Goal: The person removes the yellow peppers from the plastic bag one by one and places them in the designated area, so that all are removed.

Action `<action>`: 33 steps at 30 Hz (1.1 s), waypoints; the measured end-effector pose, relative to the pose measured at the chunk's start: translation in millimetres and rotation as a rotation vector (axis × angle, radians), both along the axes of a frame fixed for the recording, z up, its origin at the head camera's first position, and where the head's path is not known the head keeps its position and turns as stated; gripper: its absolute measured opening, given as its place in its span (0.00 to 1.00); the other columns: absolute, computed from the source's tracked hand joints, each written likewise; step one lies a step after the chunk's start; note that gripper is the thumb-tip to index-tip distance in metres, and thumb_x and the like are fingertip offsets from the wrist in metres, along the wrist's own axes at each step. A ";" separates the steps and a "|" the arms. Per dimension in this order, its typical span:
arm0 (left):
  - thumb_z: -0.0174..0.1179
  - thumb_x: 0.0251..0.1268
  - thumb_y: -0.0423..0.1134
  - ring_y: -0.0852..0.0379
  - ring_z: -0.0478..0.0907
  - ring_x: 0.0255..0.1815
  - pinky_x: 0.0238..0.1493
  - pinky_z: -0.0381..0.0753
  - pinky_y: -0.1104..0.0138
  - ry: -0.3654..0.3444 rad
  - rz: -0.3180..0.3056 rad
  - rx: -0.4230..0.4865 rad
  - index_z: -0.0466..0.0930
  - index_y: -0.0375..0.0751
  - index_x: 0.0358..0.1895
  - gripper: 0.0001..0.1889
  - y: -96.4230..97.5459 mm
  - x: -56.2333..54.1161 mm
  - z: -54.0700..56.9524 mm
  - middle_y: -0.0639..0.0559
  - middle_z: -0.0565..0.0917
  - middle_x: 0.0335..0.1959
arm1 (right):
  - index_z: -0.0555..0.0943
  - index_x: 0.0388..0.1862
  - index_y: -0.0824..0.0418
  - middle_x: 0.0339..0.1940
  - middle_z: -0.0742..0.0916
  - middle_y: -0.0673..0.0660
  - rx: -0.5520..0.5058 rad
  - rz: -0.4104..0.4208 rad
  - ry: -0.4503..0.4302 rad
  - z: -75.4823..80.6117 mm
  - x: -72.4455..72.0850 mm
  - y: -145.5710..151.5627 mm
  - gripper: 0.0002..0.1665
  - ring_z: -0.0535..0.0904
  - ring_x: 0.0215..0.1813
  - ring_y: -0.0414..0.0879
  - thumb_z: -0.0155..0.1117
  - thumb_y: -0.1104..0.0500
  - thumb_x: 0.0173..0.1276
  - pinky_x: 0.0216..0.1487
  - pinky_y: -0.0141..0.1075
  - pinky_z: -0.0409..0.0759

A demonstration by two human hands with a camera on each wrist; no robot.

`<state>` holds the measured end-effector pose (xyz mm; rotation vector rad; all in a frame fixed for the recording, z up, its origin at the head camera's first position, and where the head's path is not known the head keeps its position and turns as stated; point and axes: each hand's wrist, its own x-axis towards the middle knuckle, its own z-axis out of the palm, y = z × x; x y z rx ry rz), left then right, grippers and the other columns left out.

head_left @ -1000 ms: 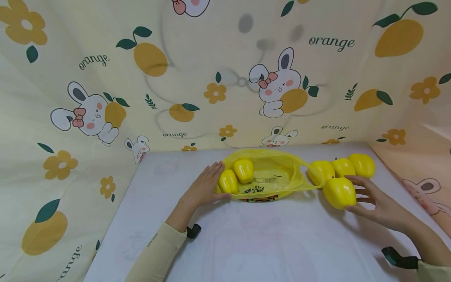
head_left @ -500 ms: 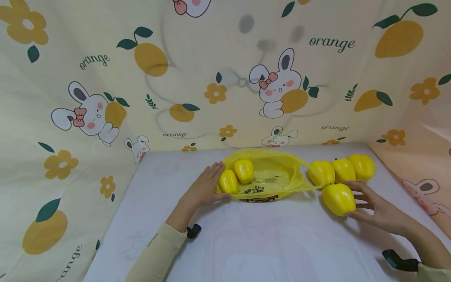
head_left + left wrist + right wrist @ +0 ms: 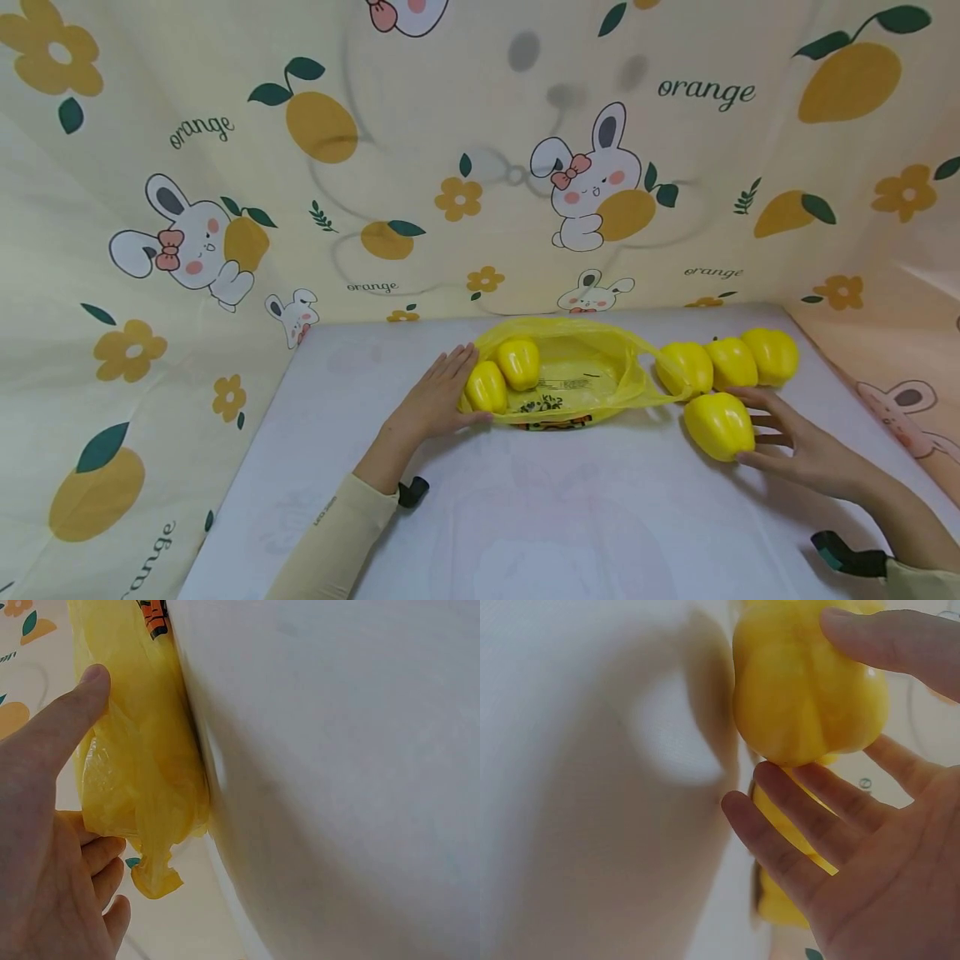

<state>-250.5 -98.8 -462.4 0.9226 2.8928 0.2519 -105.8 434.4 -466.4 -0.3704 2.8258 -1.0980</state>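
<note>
A yellow plastic bag [image 3: 592, 387] lies open-mouthed on the table. Two yellow toy bell peppers, one at the left [image 3: 485, 387] and one beside it [image 3: 519, 363], sit inside its left end. My left hand [image 3: 437, 400] rests against that end, fingers straight along the side and thumb at the front; the left wrist view has the thumb against the bag [image 3: 146, 750]. To the right of the bag, my right hand [image 3: 810, 442] holds another yellow bell pepper [image 3: 718, 427] between thumb and fingertips. In the right wrist view this pepper [image 3: 806, 690] is close to the tabletop.
Three more yellow bell peppers [image 3: 731, 362] stand in a row at the back right of the white table [image 3: 585, 525]. The bag's handle loop [image 3: 663, 387] stretches over the nearest of them. A patterned cloth [image 3: 480, 142] hangs behind.
My right hand and its bell pepper have come slightly down toward the front of the table and a little left. The left hand and the bag stay put.
</note>
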 end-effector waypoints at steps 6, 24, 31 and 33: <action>0.63 0.69 0.73 0.52 0.38 0.91 0.89 0.35 0.57 -0.005 0.002 -0.005 0.41 0.41 0.90 0.61 0.2 -0.7 -1.3 0.49 0.43 0.91 | 0.52 0.87 0.60 0.79 0.66 0.73 0.009 0.007 0.002 0.2 -1.0 -1.0 0.58 0.73 0.66 0.76 0.78 0.60 0.69 0.52 0.25 0.83; 0.63 0.70 0.72 0.51 0.38 0.91 0.89 0.36 0.57 0.010 -0.017 -0.005 0.42 0.39 0.89 0.60 -0.9 -0.2 -1.0 0.47 0.44 0.91 | 0.50 0.87 0.61 0.79 0.65 0.75 0.003 0.025 -0.042 3.4 -3.7 -1.1 0.59 0.71 0.68 0.78 0.78 0.59 0.69 0.53 0.22 0.81; 0.62 0.70 0.72 0.51 0.38 0.91 0.89 0.36 0.57 0.008 -0.019 0.000 0.41 0.40 0.89 0.61 -1.3 -0.6 -1.1 0.48 0.43 0.91 | 0.51 0.87 0.60 0.80 0.65 0.73 0.019 0.024 -0.034 4.6 -4.2 -0.5 0.59 0.72 0.68 0.75 0.78 0.59 0.69 0.53 0.23 0.81; 0.62 0.70 0.73 0.51 0.38 0.91 0.89 0.35 0.57 0.007 -0.016 -0.002 0.40 0.40 0.89 0.61 -1.3 -1.2 -1.6 0.48 0.43 0.91 | 0.53 0.87 0.58 0.81 0.66 0.67 0.037 0.018 -0.013 4.7 -3.5 -0.2 0.57 0.74 0.70 0.63 0.78 0.59 0.70 0.54 0.23 0.81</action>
